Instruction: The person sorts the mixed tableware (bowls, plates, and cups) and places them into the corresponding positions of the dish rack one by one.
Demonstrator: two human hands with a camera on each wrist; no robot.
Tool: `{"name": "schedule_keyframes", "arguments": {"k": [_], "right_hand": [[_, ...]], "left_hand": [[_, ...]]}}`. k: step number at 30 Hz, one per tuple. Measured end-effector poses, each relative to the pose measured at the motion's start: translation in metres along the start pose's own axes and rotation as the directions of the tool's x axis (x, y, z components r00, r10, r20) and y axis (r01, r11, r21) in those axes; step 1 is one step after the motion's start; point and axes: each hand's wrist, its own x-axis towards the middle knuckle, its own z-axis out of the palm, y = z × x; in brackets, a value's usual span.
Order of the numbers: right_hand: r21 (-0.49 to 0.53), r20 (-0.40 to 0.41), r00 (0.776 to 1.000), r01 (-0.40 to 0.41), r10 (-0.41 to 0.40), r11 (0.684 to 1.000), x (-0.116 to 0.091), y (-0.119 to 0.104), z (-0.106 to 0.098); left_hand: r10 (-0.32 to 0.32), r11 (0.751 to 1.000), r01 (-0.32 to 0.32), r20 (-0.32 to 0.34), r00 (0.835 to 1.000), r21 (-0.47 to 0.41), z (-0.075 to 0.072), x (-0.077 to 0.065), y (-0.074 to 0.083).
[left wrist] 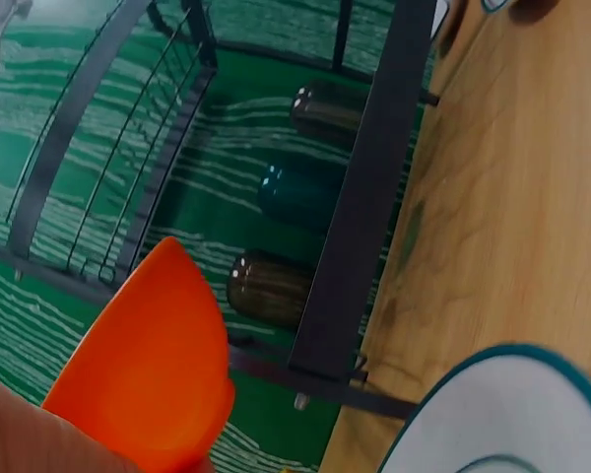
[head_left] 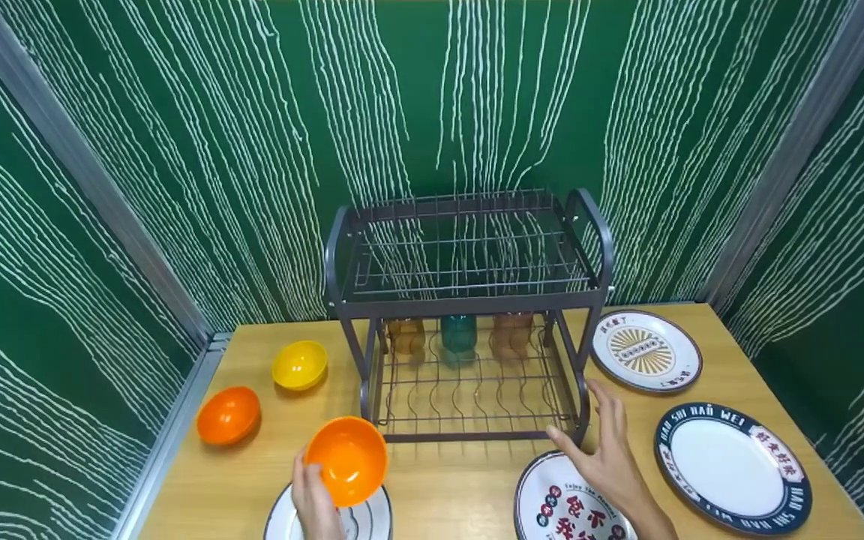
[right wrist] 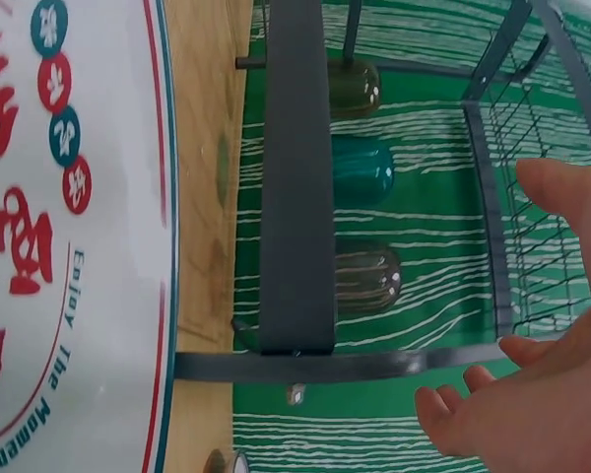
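Observation:
My left hand (head_left: pixel 316 495) grips an orange bowl (head_left: pixel 347 461) by its left side, over a white plate with a dark rim (head_left: pixel 278 517). In the left wrist view the bowl (left wrist: pixel 148 365) is tilted, with the thumb at its edge. My right hand (head_left: pixel 608 457) holds nothing; its fingers are extended and apart, above a white plate with red lettering (head_left: pixel 548 484) and near the front right corner of the rack. The two-tier dark dish rack (head_left: pixel 469 306) stands between the hands, farther back. On its lower tier are amber (head_left: pixel 406 337), teal (head_left: pixel 459 335) and brownish (head_left: pixel 513 334) glasses.
At the left lie a second orange bowl (head_left: pixel 228 415) and a yellow bowl (head_left: pixel 300 365). On the right are a plate with a sunburst print (head_left: pixel 646 351) and a larger dark-rimmed plate (head_left: pixel 732 465). Green walls with white streaks enclose the wooden table (head_left: pixel 447 480).

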Motion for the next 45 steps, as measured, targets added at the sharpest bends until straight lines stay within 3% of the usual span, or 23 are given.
{"name": "schedule_keyframes", "arguments": {"k": [7,12,17,24,31,34,38,43,45], "right_hand": [[-0.002,0.043,0.999,0.021,-0.021,1.000,-0.008,-0.015,0.008],[-0.014,0.068,0.998,0.013,-0.012,1.000,-0.014,-0.024,0.015],[0.008,0.082,0.995,0.053,-0.053,0.999,-0.018,-0.033,0.025],[0.039,0.135,0.982,0.128,-0.132,0.991,-0.025,-0.045,0.037],[0.067,0.214,0.950,0.218,-0.227,0.974,-0.029,-0.057,0.051],[0.079,0.260,0.933,0.236,-0.248,0.969,-0.033,-0.062,0.058],[0.127,0.320,0.903,0.259,-0.287,0.958,-0.037,-0.068,0.066],[0.123,0.422,0.868,0.229,-0.260,0.966,-0.039,-0.073,0.073],[0.112,0.429,0.863,0.243,-0.268,0.964,-0.038,-0.074,0.075]], "left_hand": [[-0.024,0.998,0.019,0.073,0.997,0.063,0.022,-0.018,-0.003],[0.039,0.997,-0.048,0.136,0.990,0.066,0.036,-0.035,-0.006],[0.108,0.987,-0.126,0.174,0.979,0.095,0.050,-0.049,-0.008],[0.196,0.968,-0.227,0.252,0.948,0.102,0.068,-0.066,-0.015],[0.257,0.956,-0.289,0.331,0.908,0.051,0.083,-0.079,-0.020],[0.261,0.954,-0.296,0.359,0.896,0.047,0.089,-0.084,-0.023],[0.249,0.956,-0.287,0.360,0.899,0.055,0.095,-0.089,-0.025],[0.183,0.975,-0.218,0.396,0.900,0.046,0.099,-0.095,-0.023],[0.145,0.982,-0.182,0.413,0.899,0.052,0.100,-0.096,-0.021]]}}
